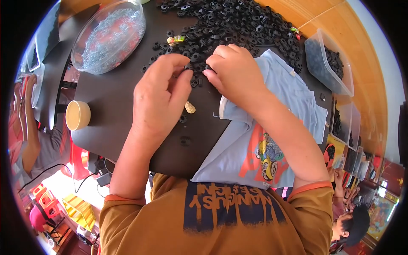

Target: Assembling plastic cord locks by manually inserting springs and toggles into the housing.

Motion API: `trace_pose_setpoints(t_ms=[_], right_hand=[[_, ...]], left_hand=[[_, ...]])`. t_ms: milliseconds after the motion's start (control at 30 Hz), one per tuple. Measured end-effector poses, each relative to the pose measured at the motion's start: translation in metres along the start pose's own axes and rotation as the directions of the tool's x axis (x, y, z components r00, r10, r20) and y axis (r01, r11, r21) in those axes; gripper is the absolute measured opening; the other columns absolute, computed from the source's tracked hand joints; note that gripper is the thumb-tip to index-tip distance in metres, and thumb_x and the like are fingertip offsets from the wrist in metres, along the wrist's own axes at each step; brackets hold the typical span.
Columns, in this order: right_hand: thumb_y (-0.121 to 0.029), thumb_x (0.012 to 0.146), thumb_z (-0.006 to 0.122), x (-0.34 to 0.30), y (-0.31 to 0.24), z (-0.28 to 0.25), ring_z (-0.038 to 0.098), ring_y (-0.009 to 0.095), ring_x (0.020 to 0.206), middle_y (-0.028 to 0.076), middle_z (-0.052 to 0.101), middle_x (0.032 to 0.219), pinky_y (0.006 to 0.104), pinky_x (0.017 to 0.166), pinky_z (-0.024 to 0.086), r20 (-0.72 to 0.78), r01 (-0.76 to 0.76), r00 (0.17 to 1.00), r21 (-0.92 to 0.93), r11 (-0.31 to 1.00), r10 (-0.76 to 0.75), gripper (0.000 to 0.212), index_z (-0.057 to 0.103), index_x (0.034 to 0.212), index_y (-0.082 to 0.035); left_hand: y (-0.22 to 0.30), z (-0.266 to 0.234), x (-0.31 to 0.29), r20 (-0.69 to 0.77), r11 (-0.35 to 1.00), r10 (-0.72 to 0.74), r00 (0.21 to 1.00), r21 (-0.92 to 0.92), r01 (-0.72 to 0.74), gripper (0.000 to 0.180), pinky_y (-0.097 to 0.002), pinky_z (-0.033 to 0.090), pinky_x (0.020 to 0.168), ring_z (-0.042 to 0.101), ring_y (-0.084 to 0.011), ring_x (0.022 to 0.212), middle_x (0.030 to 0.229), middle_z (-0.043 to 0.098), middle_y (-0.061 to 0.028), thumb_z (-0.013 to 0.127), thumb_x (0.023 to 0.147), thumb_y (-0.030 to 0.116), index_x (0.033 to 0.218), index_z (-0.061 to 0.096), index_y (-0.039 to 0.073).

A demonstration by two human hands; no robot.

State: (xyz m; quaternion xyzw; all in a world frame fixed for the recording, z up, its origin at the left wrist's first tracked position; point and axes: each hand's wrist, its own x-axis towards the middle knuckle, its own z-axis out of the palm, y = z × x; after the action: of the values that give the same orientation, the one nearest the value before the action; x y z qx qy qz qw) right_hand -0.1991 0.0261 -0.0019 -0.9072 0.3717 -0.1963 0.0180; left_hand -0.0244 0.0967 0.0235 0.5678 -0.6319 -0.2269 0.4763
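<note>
A large heap of small black plastic parts [229, 25] covers the far side of the dark table. At its near edge, my left hand [159, 91] is closed in a pinch, with one such black part [188, 66] between thumb and forefinger. Facing it a short way to the right, my right hand [238, 72] has its fingers curled and thumb pressed in; what they hold is too small and dark to make out. Below my hands lie an unshelled peanut [190, 107] and a loose black part [183, 118]. A light blue printed shirt [272, 123] lies under my right forearm.
A round clear tub of small clear pieces [109, 40] stands at the far left, a yellowish cup [78, 115] at the left edge. To the right sits a clear box [329, 63] of black parts. Wrapped sweets [176, 39] lie on the heap. Other people are at both sides.
</note>
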Motion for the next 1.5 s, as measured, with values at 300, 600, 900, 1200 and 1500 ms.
trace_pose_setpoints(t_ms=[300,600,900,1200,1500], right_hand=[[-0.011,0.088,0.062,-0.082,0.009,-0.079,0.06,0.011,0.082,0.004,0.066,0.094,0.0268,0.079,0.049,0.148,-0.318,0.753,0.935,0.158,0.641,0.019,0.064,0.106,-0.002],[-0.027,0.094,0.056,-0.138,0.023,-0.077,0.056,0.01,0.064,0.004,0.063,0.075,0.0234,0.063,0.045,0.147,-0.239,0.634,0.971,0.011,0.759,0.026,0.065,0.099,-0.002],[-0.036,0.098,0.053,-0.141,0.026,-0.079,0.062,0.013,0.069,0.012,0.069,0.086,0.0259,0.065,0.05,0.209,-0.196,0.691,0.976,-0.1,0.692,0.035,0.06,0.102,-0.002],[-0.038,0.098,0.051,-0.141,0.022,-0.076,0.061,0.012,0.068,0.009,0.068,0.088,0.0239,0.06,0.047,0.327,-0.157,0.732,0.934,-0.319,0.597,0.035,0.06,0.1,-0.004],[-0.035,0.096,0.058,-0.141,0.014,-0.076,0.054,0.007,0.063,0.001,0.062,0.076,0.0229,0.058,0.044,0.381,-0.228,0.729,0.919,-0.323,0.569,0.035,0.065,0.101,-0.001]], left_hand=[[-0.01,-0.001,0.007,0.31,0.497,-0.22,0.925,-0.78,0.38,0.023,-0.0247,0.045,0.065,0.055,-0.0128,0.071,0.091,0.064,-0.0094,0.05,0.096,0.01,0.111,0.058,-0.005],[0.034,0.053,-0.006,0.71,0.651,-0.181,0.681,-0.432,0.624,0.02,-0.0204,0.034,0.055,0.042,-0.0076,0.059,0.073,0.051,0.0014,0.05,0.096,0.014,0.103,0.061,-0.002],[0.046,0.111,-0.018,0.584,0.85,0.311,0.749,0.181,-0.494,0.013,-0.0387,0.05,0.06,0.062,-0.0301,0.072,0.082,0.058,-0.0077,0.067,0.083,0.016,0.09,0.061,0.008],[0.037,0.112,-0.017,0.537,0.855,0.352,0.767,0.149,-0.496,0.008,-0.0369,0.049,0.059,0.059,-0.028,0.066,0.078,0.058,-0.0092,0.066,0.084,0.011,0.089,0.063,0.005],[0.06,0.082,-0.015,0.44,0.951,0.251,0.862,-0.278,-0.134,0.011,-0.0238,0.042,0.055,0.052,-0.0097,0.061,0.074,0.06,-0.0017,0.066,0.081,-0.002,0.091,0.067,0.003]])
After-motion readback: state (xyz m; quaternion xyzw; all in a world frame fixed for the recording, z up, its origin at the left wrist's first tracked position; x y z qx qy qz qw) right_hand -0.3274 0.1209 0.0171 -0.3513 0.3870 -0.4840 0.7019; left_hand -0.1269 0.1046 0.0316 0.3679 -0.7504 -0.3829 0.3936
